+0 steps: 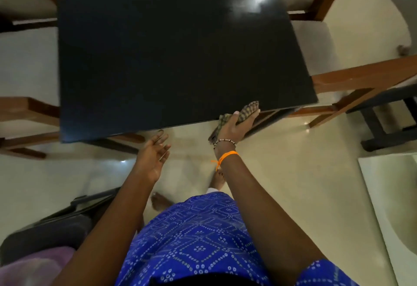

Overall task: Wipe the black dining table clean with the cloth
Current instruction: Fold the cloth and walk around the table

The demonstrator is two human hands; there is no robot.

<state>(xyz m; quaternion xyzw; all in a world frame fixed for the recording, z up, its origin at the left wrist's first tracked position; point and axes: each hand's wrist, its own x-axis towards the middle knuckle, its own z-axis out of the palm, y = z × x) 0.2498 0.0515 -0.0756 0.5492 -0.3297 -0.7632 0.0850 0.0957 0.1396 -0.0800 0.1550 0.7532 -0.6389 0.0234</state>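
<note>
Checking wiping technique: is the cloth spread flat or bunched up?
Bunched: the cloth is crumpled in the right hand at the table edge.

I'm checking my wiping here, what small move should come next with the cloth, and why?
Probably sweep the cloth along the table's near edge toward the open left hand. The right hand holds it bunched at that edge, and the left palm waits cupped just below it.

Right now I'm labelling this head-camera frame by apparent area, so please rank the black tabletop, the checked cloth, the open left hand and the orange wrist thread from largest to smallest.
1. Black tabletop, by far.
2. Open left hand.
3. Checked cloth, partly hidden by the right hand, so close to the left hand.
4. Orange wrist thread.
</note>
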